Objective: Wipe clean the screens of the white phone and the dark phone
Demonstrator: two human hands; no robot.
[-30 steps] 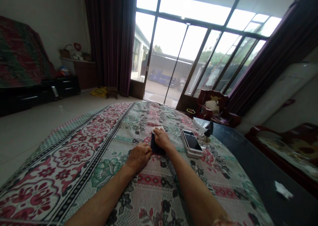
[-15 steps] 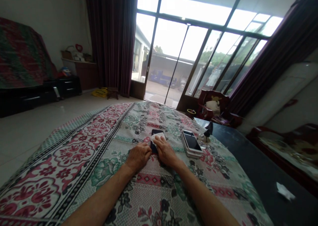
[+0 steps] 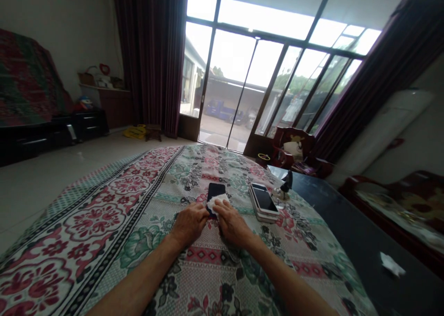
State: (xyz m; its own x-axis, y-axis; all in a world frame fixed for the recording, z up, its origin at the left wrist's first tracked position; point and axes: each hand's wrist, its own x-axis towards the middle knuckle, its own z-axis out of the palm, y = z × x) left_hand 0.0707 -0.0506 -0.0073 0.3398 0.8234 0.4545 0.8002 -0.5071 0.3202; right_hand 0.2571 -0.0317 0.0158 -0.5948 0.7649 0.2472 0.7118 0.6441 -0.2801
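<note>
- The smartphone (image 3: 216, 189) could be slid or twisted on the floral cloth (image 3: 243, 279) if it is pushed sideways by the right hand (image 3: 233, 222) and too lightly steadied by the left hand (image 3: 189, 224).
- The white tissue (image 3: 218, 199) could be torn if it is rubbed hard.
- The smartphone is laid flat, its far part uncovered; its nearer part is covered by the tissue, held under the right fingers.
- Its near left edge is met by the left fingers, bunched together; whether it is gripped cannot be told.
</note>
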